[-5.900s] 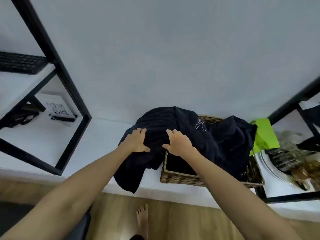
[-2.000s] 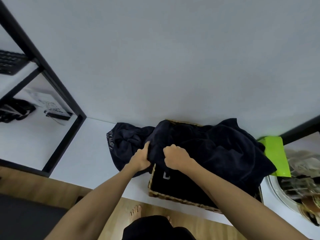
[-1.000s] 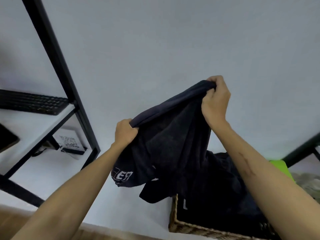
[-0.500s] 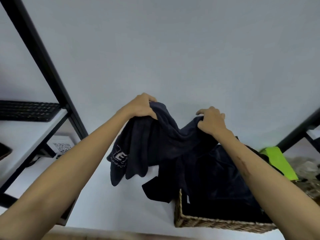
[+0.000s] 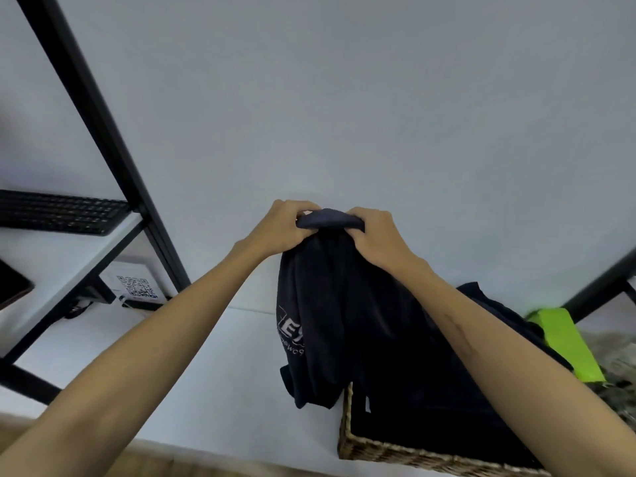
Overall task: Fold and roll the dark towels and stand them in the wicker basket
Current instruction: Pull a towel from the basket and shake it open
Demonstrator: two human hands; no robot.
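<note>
Left hand (image 5: 280, 228) & right hand (image 5: 373, 235): fingers clamped on top edge of dark navy printed towel (image 5: 327, 321), hanging above rectangular woven wicker basket (image 5: 395, 454) on white table (image 5: 213, 383).

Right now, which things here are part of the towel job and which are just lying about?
Part of the job: dark towel held up by left hand and right hand; wicker basket.

Lying about: keyboard, green cloth, QR code card.
</note>
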